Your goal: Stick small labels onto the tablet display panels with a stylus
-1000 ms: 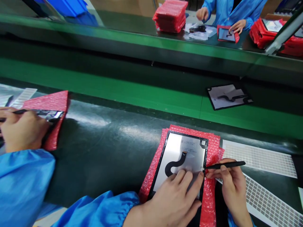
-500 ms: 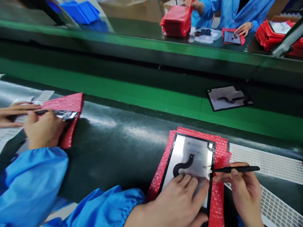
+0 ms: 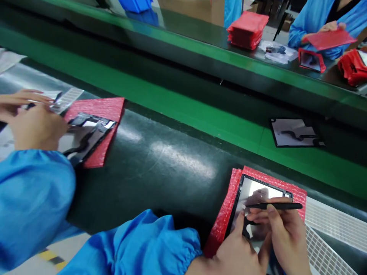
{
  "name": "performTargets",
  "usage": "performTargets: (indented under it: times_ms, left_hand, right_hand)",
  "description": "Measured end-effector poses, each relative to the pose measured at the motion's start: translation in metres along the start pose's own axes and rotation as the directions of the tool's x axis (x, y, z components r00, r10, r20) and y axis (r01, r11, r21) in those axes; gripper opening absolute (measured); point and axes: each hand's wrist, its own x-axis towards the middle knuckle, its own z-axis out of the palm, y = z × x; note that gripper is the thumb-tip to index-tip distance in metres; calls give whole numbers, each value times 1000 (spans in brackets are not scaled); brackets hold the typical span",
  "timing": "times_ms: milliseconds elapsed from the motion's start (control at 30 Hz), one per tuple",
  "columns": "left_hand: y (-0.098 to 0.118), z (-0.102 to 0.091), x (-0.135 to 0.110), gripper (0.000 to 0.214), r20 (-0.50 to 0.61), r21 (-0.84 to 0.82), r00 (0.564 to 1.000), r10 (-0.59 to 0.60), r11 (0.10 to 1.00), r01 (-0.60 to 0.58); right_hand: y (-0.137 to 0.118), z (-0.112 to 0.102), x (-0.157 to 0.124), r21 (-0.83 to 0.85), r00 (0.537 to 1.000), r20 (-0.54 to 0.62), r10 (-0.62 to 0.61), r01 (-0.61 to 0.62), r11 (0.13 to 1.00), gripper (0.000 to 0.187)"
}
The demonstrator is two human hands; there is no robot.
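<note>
In the head view, my right hand (image 3: 289,233) is closed on black tweezers (image 3: 282,206). Their tip points left, low over the back of a display panel (image 3: 243,194) with a black rim and a silvery back. My left hand (image 3: 241,248) rests at the panel's lower part, its index finger stretched out close to the tweezer tip. A small pale bit shows between that fingertip and the tip; whether either grips it is unclear. Under the panel lies red bubble wrap (image 3: 222,221). My hands cover much of the panel, including most of its black flex cable.
White grid-patterned sheets (image 3: 329,215) lie right of the wrap. Another panel (image 3: 296,133) sits on the green belt (image 3: 200,126). At left, a co-worker's hands (image 3: 40,122) work over a panel on red wrap (image 3: 110,110). Across the belt stands a red pouch stack (image 3: 248,28).
My right hand has carried the tweezers from the panel's right edge over its back. My left hand now points its index finger toward their tip. The view has shifted; the far co-worker holds a red pouch.
</note>
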Motion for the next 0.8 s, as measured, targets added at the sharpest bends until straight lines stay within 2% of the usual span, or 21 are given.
performTargets:
  times_ms: [67,133,167,233,300,467,600,800]
  left_hand:
    - [3,0,1,43,4,-24,999,-37,999,37]
    - [6,-1,-1,61,8,-21,996,-91,996,91]
    - [7,-1,-3,62,6,-16,993,-119,993,119]
    - [10,2,-6,46,-6,-7,988,-154,988,154]
    - [12,8,-9,32,-37,-13,989,-143,990,143]
    - [18,29,1,42,-82,-43,988,-132,991,129]
    - [26,45,16,36,-81,-68,983,-165,985,159]
    - [38,49,25,40,-9,-60,957,-290,956,288]
  right_hand:
    - [1,7,0,-20,1000,-28,7,-8,1000,39]
    - [0,11,-1,-49,998,-62,22,-25,998,43]
    - [0,12,-1,-65,997,-69,36,-40,997,46]
    - [-1,12,-1,-99,995,-77,65,-73,992,49]
    - [-1,10,-1,-135,993,-80,83,-93,986,49]
    - [-3,10,1,-186,993,-82,89,-103,977,48]
    - [-6,14,1,-208,992,-79,98,-113,972,50]
    - [-7,14,1,-202,993,-56,106,-115,973,49]
